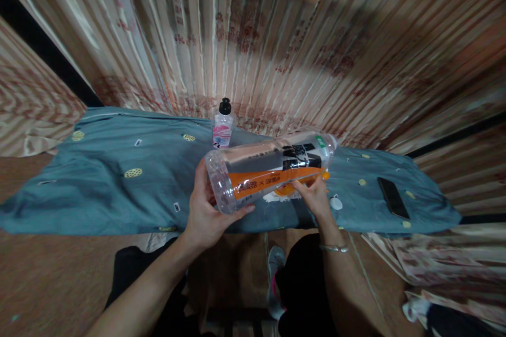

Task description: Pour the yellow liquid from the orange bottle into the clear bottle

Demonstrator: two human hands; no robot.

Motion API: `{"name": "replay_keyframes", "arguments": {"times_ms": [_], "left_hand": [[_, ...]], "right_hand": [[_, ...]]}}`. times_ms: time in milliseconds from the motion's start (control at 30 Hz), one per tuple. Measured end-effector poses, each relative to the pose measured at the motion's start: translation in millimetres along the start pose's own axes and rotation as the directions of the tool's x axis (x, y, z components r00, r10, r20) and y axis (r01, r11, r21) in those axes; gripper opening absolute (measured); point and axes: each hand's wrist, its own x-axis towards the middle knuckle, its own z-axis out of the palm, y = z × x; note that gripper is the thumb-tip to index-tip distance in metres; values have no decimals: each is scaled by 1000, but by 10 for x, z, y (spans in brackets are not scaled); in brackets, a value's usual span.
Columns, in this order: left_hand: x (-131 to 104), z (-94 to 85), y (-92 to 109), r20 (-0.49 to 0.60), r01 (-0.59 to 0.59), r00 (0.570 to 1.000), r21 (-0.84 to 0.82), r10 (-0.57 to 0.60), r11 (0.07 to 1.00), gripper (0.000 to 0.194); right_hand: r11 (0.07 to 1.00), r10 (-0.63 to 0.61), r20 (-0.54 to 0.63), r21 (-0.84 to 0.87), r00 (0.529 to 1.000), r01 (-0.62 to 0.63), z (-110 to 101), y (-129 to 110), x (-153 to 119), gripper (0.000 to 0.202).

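A large clear plastic bottle with an orange and black label lies tilted across both my hands, above the cloth-covered surface. Its base points left and its neck points right. Around the base end, my left hand is closed, thumb along the underside. My right hand grips the label side near the neck, and its far fingers are hidden behind the bottle. Below and behind the bottle, an orange object rests on something white; the bottle covers most of it. A small white round cap lies right of my right hand.
A small clear bottle with a black top and pink label stands at the back. A black phone lies on the right of the teal patterned cloth. Pleated curtains hang close behind. Dark poles slant at both sides.
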Motion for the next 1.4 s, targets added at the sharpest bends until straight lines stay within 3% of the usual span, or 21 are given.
{"name": "replay_keyframes", "arguments": {"times_ms": [633, 1400], "left_hand": [[-15, -8, -8, -3, 47, 999, -46, -47, 998, 111], [-21, -6, -6, -68, 10, 998, 56, -6, 998, 99]], "right_hand": [[995, 42, 28, 88, 999, -44, 14, -115, -19, 64], [996, -2, 28, 84, 1000, 0, 37, 29, 6, 65]]}}
